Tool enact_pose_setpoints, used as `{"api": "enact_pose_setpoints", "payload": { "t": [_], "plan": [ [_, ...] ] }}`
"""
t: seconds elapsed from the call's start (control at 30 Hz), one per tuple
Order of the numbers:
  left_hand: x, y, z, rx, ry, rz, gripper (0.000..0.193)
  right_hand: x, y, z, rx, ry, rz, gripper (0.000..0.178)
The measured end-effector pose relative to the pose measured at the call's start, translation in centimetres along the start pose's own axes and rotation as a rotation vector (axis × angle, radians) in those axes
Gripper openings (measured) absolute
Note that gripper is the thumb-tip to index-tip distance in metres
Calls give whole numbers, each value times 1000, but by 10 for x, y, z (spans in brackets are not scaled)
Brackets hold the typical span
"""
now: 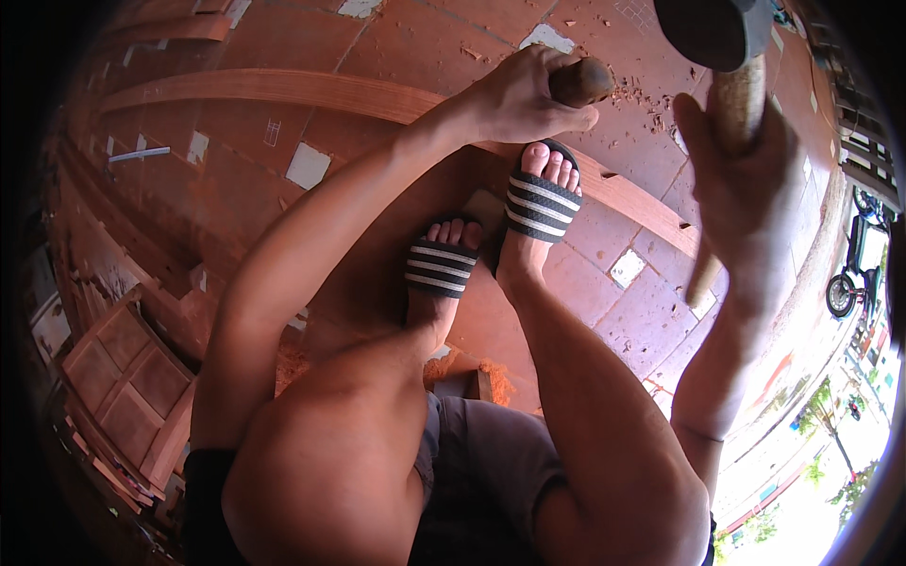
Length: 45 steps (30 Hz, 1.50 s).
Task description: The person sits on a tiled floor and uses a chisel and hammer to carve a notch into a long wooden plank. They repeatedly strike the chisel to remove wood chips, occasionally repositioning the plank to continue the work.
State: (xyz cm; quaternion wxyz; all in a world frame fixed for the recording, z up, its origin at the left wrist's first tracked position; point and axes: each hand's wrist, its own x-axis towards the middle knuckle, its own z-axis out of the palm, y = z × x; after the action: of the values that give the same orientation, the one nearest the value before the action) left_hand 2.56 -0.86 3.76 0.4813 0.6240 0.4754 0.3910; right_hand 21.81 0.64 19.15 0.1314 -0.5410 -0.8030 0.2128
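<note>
My left hand (528,99) is closed around a chisel (583,82), its worn, rounded wooden handle end facing up; the blade is hidden below the fist. It is over a long reddish wooden beam (274,85) on the floor. To the right, my raised right hand (755,189) grips a hammer (738,104) by its pale wooden handle, the dark head above the fist and the handle's tail below. The hammer is apart from the chisel. Small dark notches show in the beam's right part, near my right foot (543,193), whose striped sandal rests at the beam.
Wood chips (651,104) litter the reddish tiled floor (604,283) beyond the beam. A panelled wooden frame (127,387) and stacked boards lie at the left. Orange sawdust (495,382) is near my seat. A motorbike (845,292) stands outside at the far right.
</note>
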Motion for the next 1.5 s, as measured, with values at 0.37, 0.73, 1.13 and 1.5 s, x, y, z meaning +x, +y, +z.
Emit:
{"api": "enact_pose_setpoints", "payload": {
  "t": [0.37,0.73,1.13,1.5],
  "plan": [
    [30,-2,6,-27,324,421,34,-3,17,15,2,-92,11,30],
    [24,-15,-31,-270,198,232,28,-5,5,-5,72,-106,13,29],
    [1,-6,-43,-430,51,182,29,-2,-4,0,54,-64,-34,33],
    [-5,-9,-48,-474,31,178,26,-3,-11,0,56,-28,-76,38]
  ]
}}
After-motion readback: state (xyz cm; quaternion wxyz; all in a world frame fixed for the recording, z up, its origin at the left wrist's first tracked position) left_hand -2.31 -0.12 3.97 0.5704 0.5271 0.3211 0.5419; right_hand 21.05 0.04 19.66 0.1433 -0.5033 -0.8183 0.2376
